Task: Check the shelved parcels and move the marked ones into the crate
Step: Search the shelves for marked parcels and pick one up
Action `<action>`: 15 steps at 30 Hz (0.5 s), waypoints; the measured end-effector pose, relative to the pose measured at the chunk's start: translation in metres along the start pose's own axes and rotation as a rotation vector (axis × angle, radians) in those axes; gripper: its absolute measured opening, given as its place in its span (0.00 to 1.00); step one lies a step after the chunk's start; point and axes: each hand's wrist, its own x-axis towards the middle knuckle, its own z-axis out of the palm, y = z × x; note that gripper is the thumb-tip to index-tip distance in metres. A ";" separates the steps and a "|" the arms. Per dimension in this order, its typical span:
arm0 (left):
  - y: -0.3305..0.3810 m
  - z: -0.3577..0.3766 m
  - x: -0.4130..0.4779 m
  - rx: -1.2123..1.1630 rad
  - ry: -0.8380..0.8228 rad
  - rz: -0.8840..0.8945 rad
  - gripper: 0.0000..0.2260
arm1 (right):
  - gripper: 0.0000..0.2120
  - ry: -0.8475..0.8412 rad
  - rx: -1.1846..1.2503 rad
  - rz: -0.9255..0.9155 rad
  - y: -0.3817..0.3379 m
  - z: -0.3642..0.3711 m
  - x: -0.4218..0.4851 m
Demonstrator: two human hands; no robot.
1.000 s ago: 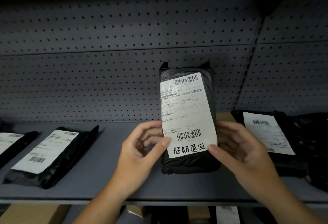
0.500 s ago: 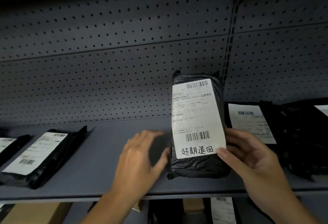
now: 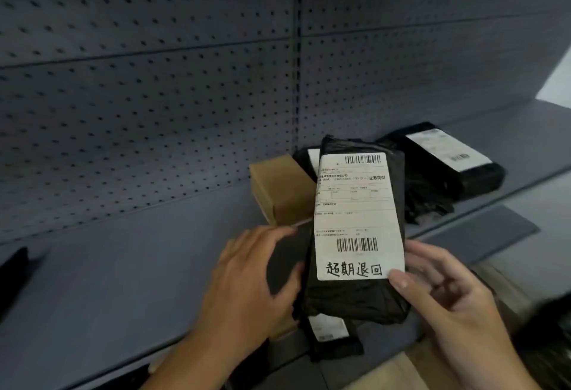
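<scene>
A black plastic-wrapped parcel (image 3: 355, 300) is held upright in front of the grey shelf (image 3: 123, 281). Its white label carries barcodes and handwritten black characters along the bottom. My right hand (image 3: 448, 306) grips the parcel's lower right side, with the thumb on the label's corner. My left hand (image 3: 247, 284) hovers palm-down just left of the parcel, fingers relaxed, thumb close to its edge. No crate is in view.
A brown cardboard box (image 3: 281, 185) stands on the shelf behind the held parcel. Further right lies another labelled black parcel (image 3: 448, 164) beside crumpled black wrap. One more labelled parcel (image 3: 330, 331) shows on the shelf below. Perforated grey panels form the back wall.
My left hand let go of the parcel and now hovers beside it. My right hand carries the parcel up and to the right, and the view has swung right along the shelf.
</scene>
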 end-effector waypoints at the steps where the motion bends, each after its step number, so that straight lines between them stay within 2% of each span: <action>1: 0.002 0.004 -0.001 -0.005 -0.023 0.042 0.18 | 0.21 0.038 -0.012 -0.003 -0.001 -0.004 -0.013; 4: 0.011 0.025 -0.011 -0.014 -0.109 0.165 0.16 | 0.21 0.140 -0.067 -0.006 0.001 -0.020 -0.051; 8: 0.036 0.053 -0.028 -0.071 -0.244 0.239 0.16 | 0.23 0.291 -0.107 0.023 0.001 -0.052 -0.102; 12: 0.080 0.081 -0.028 -0.119 -0.334 0.324 0.16 | 0.37 0.432 -0.120 0.032 -0.013 -0.091 -0.142; 15: 0.118 0.110 -0.025 -0.120 -0.371 0.426 0.15 | 0.39 0.530 -0.097 0.028 -0.022 -0.126 -0.161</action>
